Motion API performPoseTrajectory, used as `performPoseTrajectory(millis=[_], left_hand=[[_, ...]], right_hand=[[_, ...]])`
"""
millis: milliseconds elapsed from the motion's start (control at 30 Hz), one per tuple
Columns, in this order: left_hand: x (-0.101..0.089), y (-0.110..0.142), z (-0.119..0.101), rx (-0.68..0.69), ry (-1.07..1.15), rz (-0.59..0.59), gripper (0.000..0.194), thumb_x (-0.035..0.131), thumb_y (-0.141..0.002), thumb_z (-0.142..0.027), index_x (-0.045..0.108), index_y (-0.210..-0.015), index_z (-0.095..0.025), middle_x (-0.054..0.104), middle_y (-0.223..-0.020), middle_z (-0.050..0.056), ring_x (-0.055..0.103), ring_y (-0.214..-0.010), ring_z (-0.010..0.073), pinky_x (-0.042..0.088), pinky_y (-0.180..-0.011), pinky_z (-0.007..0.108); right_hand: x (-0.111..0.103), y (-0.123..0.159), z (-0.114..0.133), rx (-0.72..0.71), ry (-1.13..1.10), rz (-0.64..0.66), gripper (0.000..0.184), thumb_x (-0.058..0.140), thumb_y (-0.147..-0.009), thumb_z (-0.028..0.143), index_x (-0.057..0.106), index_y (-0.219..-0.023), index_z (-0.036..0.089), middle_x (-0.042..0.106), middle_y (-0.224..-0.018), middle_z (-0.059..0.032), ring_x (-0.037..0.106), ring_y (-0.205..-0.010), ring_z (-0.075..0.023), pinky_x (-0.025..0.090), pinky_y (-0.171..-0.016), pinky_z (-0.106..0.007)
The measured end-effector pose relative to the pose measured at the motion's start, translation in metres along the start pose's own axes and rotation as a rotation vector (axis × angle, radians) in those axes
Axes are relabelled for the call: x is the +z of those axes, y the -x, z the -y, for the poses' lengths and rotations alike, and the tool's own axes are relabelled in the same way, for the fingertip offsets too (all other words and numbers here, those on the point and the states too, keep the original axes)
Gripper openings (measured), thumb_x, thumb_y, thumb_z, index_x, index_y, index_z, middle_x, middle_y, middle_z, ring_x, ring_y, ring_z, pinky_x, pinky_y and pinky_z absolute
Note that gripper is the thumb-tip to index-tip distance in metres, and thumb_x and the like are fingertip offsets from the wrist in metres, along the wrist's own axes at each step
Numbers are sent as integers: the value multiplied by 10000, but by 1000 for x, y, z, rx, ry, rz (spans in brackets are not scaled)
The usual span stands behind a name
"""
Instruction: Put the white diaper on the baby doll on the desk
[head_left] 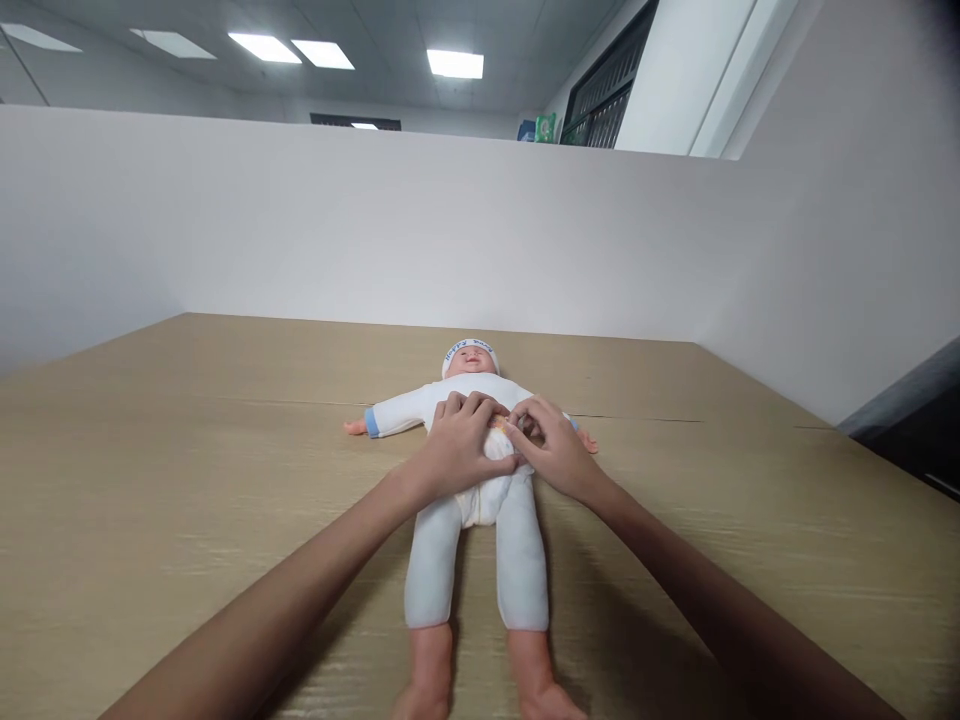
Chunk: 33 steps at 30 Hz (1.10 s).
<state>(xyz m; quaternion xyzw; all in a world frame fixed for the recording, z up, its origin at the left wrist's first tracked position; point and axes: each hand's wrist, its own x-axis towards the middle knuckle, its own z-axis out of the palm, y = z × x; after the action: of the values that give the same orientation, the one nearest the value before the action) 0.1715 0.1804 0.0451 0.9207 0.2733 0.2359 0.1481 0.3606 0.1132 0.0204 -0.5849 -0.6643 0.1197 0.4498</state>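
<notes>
A baby doll (471,540) in a white suit with blue cuffs and a white cap lies on its back on the wooden table (187,480), head away from me, bare feet toward me. A white diaper (484,495) sits around its hips. My left hand (459,445) rests on the doll's belly with its fingers curled over the waist of the diaper. My right hand (551,450) lies beside it on the doll's right side, fingers bent and pinching at the same waist area. What the fingertips hold is hidden.
White partition walls (450,230) enclose the table on the far, left and right sides. A dark object (911,425) stands past the table's right edge. Ceiling lights show above the partition.
</notes>
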Motion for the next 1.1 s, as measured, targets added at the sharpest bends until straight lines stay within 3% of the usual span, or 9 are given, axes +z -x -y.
performPoseTrajectory(millis=[167,300,433,533,600,700,767,900,1100], left_hand=[[3,0,4,-6,59,-28,503,794,-859,-528,613,-1249,-266,666,-1360,65,507,-1206,363,404,-1075,560],[-2,-1,8,-4,111,-14,608,826,-837,-539,578,-1304,-240,673,-1347,94,512,-1227,371,407,-1081,553],[-18,24,-14,5,152,-162,456,706,-978,-457,548,-1353,-250,655,-1386,94,544,-1260,333,392,-1108,521],[-26,68,-42,-24,162,-303,175,525,-1092,-391,607,-1187,-269,708,-1230,55,570,-1155,289,429,-1015,469],[-27,99,-53,-21,114,-211,207,474,-1111,-388,623,-1031,-269,725,-1057,40,577,-1022,280,429,-911,459],[-24,129,-45,-2,11,67,323,439,-1122,-392,638,-904,-260,727,-921,36,579,-953,280,402,-869,460],[-24,133,-28,-35,-13,157,336,454,-1116,-420,673,-921,-257,725,-924,49,588,-990,287,409,-894,454],[-26,116,-4,-160,-16,141,340,579,-1041,-560,677,-1057,-235,703,-947,61,609,-938,279,436,-865,413],[-14,92,-4,-234,-30,133,319,640,-1018,-492,611,-845,-227,656,-705,-5,575,-712,221,372,-731,347]], right_hand=[[1,42,-14,-221,73,45,435,465,-1117,368,573,-1530,282,594,-1570,-101,510,-1483,-270,390,-1260,-522],[4,52,-20,-271,187,94,528,398,-1142,381,430,-1663,307,464,-1700,-91,383,-1594,-295,341,-1302,-596],[-5,58,14,-256,130,13,479,414,-1141,352,482,-1610,281,498,-1651,-116,410,-1569,-294,336,-1306,-591],[-11,78,50,-263,-21,69,327,458,-1126,297,593,-1423,277,641,-1452,-114,577,-1404,-269,461,-1217,-502],[-11,95,65,-279,-84,225,195,485,-1115,271,642,-1230,272,717,-1230,-83,678,-1190,-243,555,-1058,-423],[-6,109,67,-251,-44,397,135,511,-1094,246,643,-1070,253,723,-1031,-43,693,-968,-218,563,-876,-368],[-4,108,59,-157,19,368,98,556,-1062,237,653,-1053,249,724,-986,-30,689,-895,-211,540,-804,-351],[2,90,45,-6,169,245,52,638,-1020,274,664,-1052,242,703,-863,-1,649,-737,-197,444,-674,-334],[26,82,45,-7,375,158,237,625,-1049,279,561,-826,226,603,-794,17,558,-673,-175,316,-625,-331]])
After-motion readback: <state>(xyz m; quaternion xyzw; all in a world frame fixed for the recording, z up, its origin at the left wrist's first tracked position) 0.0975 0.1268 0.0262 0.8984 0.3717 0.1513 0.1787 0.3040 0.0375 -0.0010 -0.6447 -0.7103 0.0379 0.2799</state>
